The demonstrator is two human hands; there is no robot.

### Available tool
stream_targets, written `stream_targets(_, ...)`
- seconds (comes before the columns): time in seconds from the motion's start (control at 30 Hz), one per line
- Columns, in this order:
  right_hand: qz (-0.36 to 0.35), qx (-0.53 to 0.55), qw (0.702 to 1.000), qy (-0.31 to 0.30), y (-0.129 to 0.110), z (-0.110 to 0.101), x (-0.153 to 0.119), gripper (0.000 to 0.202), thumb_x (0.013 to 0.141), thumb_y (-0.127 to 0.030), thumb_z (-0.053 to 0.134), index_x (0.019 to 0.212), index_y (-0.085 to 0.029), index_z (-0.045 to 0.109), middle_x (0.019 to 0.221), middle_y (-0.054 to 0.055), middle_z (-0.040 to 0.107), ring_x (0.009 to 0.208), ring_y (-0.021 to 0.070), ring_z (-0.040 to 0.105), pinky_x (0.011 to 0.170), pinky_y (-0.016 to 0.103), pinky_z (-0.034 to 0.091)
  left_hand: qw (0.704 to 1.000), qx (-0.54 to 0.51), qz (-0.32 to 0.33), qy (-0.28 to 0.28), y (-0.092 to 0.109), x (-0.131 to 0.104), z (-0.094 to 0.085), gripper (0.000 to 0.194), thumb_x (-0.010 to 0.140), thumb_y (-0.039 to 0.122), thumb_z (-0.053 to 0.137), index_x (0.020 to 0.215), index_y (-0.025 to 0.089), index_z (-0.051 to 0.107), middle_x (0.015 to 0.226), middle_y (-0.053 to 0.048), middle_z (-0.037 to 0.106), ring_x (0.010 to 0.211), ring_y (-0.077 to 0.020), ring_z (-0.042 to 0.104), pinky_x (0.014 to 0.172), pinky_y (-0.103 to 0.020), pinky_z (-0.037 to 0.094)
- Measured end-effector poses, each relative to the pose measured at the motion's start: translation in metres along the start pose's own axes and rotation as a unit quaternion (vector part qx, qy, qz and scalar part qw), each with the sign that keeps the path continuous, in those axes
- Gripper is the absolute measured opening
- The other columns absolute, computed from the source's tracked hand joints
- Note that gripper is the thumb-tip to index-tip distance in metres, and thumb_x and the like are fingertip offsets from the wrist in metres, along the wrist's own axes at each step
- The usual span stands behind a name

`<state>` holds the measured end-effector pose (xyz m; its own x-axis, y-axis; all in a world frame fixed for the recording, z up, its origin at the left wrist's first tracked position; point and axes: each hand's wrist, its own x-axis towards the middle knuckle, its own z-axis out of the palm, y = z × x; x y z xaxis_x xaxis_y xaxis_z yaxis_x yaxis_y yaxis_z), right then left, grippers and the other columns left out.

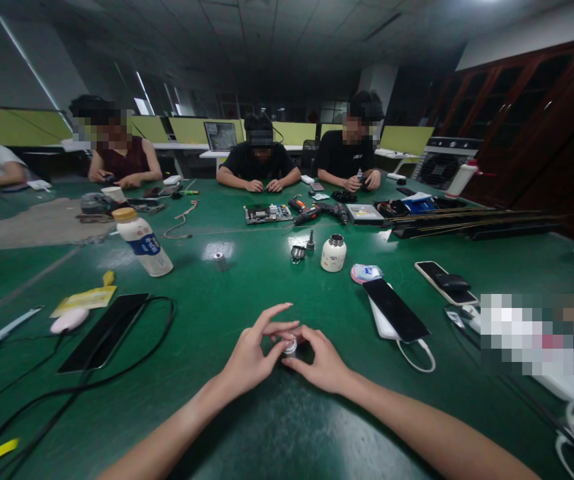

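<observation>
Pinched between the fingers of your left hand (251, 353) and right hand (325, 363), a small silvery part (290, 347) sits low over the green table (247, 287), close in front of you. Your fingers hide much of it, so whether it is whole or in pieces is unclear. Beyond it, a metal cylinder (220, 261) and a metal cup (297, 254) stand loose, apart from each other; the cream bottle (333, 257) is uncapped. How much is finished or left can't be told.
</observation>
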<state>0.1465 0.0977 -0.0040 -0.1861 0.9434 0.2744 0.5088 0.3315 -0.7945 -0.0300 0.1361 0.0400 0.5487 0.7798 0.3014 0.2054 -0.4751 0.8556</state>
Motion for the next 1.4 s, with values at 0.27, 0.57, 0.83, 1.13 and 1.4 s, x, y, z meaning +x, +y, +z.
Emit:
stream_targets(0.27,-0.006,0.017,1.0,-0.005,-0.001,-0.001,0.0,0.029,0.078,-0.027,0.074,0.104,-0.024,0.061,0.099,0.0,0.071,0.091,0.0199,0.065,0.084,0.034,0.045,1.0,0.015,-0.002,0.012,0.0,0.003,-0.001,0.063,0.082,0.02,0.067,0.138,0.025,0.039,0.114,-0.009,0.071,0.092,-0.0215,0.072,0.09,-0.041,0.054)
stream_targets(0.57,0.012,0.012,1.0,-0.007,-0.002,-0.002,0.0,0.033,0.077,-0.028,0.075,0.106,-0.024,0.062,0.098,0.002,0.07,0.089,0.021,0.065,0.083,0.035,0.044,0.99,-0.004,0.005,0.14,-0.015,0.015,-0.026,0.064,0.08,0.03,0.07,0.134,0.023,0.039,0.105,-0.008,0.073,0.087,-0.0217,0.073,0.085,-0.041,0.056)
stream_targets(0.83,0.024,0.017,0.999,-0.015,0.0,-0.002,-0.001,0.034,0.076,-0.025,0.074,0.108,-0.025,0.062,0.099,0.002,0.07,0.091,0.022,0.063,0.085,0.037,0.043,0.998,0.024,-0.054,0.037,-0.064,0.018,-0.038,0.06,0.08,0.023,0.066,0.134,0.019,0.04,0.101,-0.007,0.075,0.093,-0.021,0.072,0.088,-0.041,0.055)
stream_targets(1.13,0.023,0.016,0.999,-0.017,-0.001,-0.002,-0.001,0.034,0.076,-0.025,0.074,0.108,-0.024,0.061,0.101,0.002,0.07,0.091,0.0213,0.062,0.083,0.035,0.043,0.994,0.072,-0.049,0.066,-0.038,0.02,-0.036,0.05,0.078,0.026,0.072,0.123,0.021,0.052,0.085,-0.002,0.077,0.085,-0.0207,0.07,0.089,-0.037,0.05)
stream_targets(1.4,-0.001,0.013,1.0,-0.004,0.003,0.001,-0.001,0.029,0.077,-0.027,0.074,0.102,-0.024,0.06,0.1,0.0,0.069,0.092,0.0203,0.063,0.082,0.033,0.042,0.997,0.073,-0.019,-0.02,0.002,0.005,-0.01,0.055,0.081,0.023,0.071,0.13,0.027,0.047,0.088,0.001,0.078,0.102,-0.0212,0.066,0.093,-0.037,0.045)
